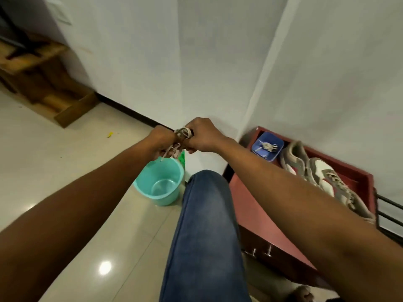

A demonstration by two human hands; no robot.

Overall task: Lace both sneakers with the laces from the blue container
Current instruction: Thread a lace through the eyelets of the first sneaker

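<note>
Both arms are stretched out in front of me. My left hand (160, 141) and my right hand (204, 137) are closed together on a bundled beige lace (182, 138), whose loose loops hang down between them. To the right, the blue container (255, 147) stands at the far corner of a red table (246, 205) and holds another coiled lace (269, 146). Two grey, white and red sneakers lie beside it: one (293, 158) next to the container, the other (331, 182) nearer me, partly hidden by my right forearm.
A teal plastic bucket (160, 182) stands on the tiled floor under my hands, next to my jeans-clad knee (205, 203). White walls meet in a corner ahead. A wooden rack (43, 83) sits far left. A black metal rail (390, 210) borders the table's right side.
</note>
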